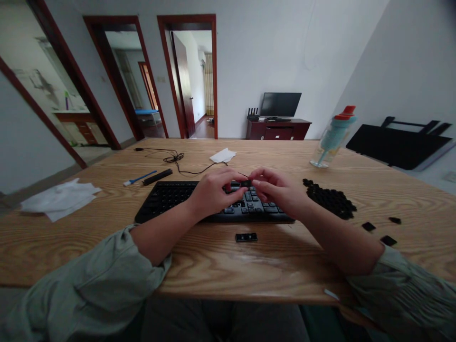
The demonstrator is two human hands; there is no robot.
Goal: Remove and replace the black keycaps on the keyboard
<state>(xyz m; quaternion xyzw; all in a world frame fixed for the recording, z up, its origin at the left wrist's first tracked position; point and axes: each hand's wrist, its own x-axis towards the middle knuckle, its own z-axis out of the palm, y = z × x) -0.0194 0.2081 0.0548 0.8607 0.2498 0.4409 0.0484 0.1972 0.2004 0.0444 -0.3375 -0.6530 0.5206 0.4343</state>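
Observation:
Over a black keyboard (167,202), my left hand (216,190) and my right hand (274,187) meet with closed fingertips. Between them is a small black keycap (245,183), pinched from both sides. A thin dark line rises by the fingertips; I cannot make out what it is. On the left the keyboard looks dark and covered, while bare key sockets show on its right part beneath my hands. Part of the board is hidden by both hands. In front of the keyboard lies a long keycap (246,237), its hollow underside up.
Loose keycaps (331,199) are heaped on the right, with several strays nearby. A water bottle (331,137) stands behind them. At left lie white tissues (59,197), a blue brush (140,178), a black strip (157,176) and a coiled cable (174,157). Another tissue (223,155) lies behind the keyboard.

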